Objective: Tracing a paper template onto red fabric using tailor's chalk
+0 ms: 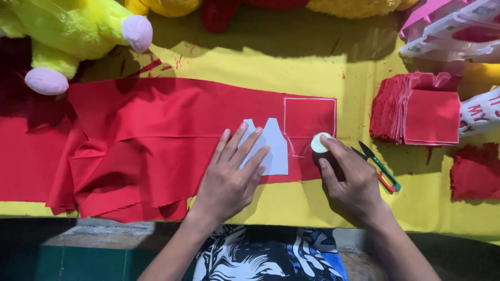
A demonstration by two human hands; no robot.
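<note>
A: Head view: what covers the counter (323,208)?

B: A yellow cloth, with red fabric (156,130) spread along its left and middle. The left hand (229,179) lies flat, fingers spread, pressing a white paper pattern (274,148) onto the fabric.

A: And the right hand (351,179)?

B: Its fingers pinch a round pale chalk (319,142) just right of the pattern, on a white outline. Small scissors (380,166) lie beside it; a stack of red pieces (416,109) sits near the right edge, yellow plush toys (73,31) at the far edge.

Bright, sharp — dark shadows above
</note>
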